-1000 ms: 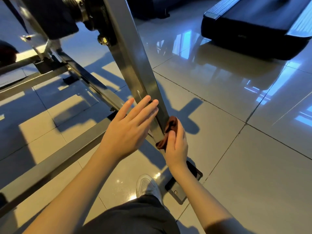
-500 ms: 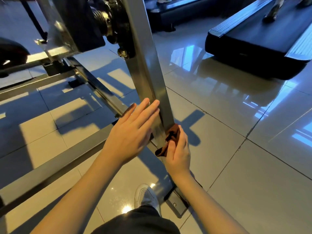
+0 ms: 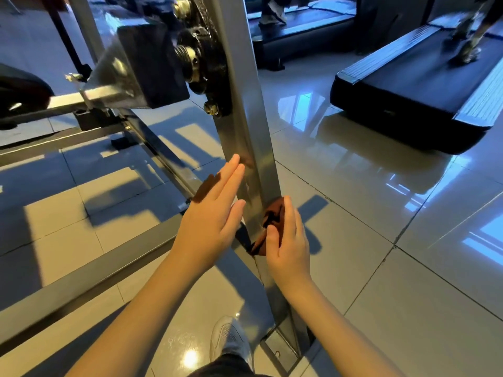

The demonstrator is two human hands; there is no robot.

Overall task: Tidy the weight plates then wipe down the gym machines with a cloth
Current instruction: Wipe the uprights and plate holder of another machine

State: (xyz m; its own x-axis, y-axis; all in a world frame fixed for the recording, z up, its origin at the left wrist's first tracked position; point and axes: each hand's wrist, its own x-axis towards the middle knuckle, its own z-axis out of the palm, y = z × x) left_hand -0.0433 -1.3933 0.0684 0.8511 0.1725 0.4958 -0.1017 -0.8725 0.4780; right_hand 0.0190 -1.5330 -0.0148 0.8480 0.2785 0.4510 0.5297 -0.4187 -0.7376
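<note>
Frame rail: a grey steel bar, low over the tiled floor, running from the lower left toward the post.
Left hand: released, with fingers straight and close together; the fingertips lie at the left face of the post.
Upright post: a shiny square steel tube, leaning, fixed to a base plate on the floor. Black pivot hardware sits on its upper left side.
Cloth: brown and bunched, pressed on the right edge of the post, low down.
Right hand: grasping the cloth, with the thumb curled over it.
Treadmill: black, on the floor at the far right, well apart from the post.
</note>
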